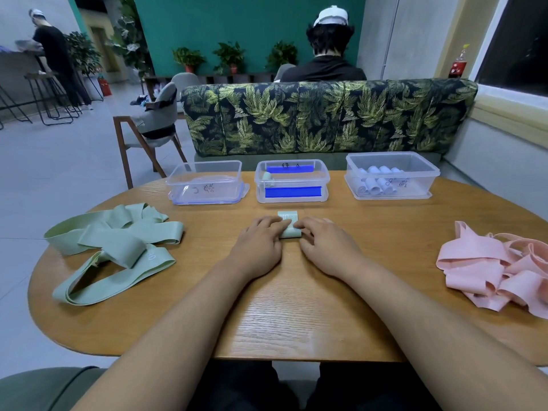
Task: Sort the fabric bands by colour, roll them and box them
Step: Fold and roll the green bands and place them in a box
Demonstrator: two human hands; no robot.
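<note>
Two hands (260,243) (327,247), soft green roll (290,232)

Oval light-wood tabletop (296,307) in foreground. Behind it, dark sofa back with green-yellow leaf print (326,120). Beyond sofa, seated person in black top and white cap (326,54), back to camera. Left: wooden-framed chair with grey seat (154,126), black metal stools (50,96), standing person in black (55,51) at counter. Potted green plants (229,56) against teal wall (237,19). Red bottle (459,65) on sill beside window (516,43), right.
</note>
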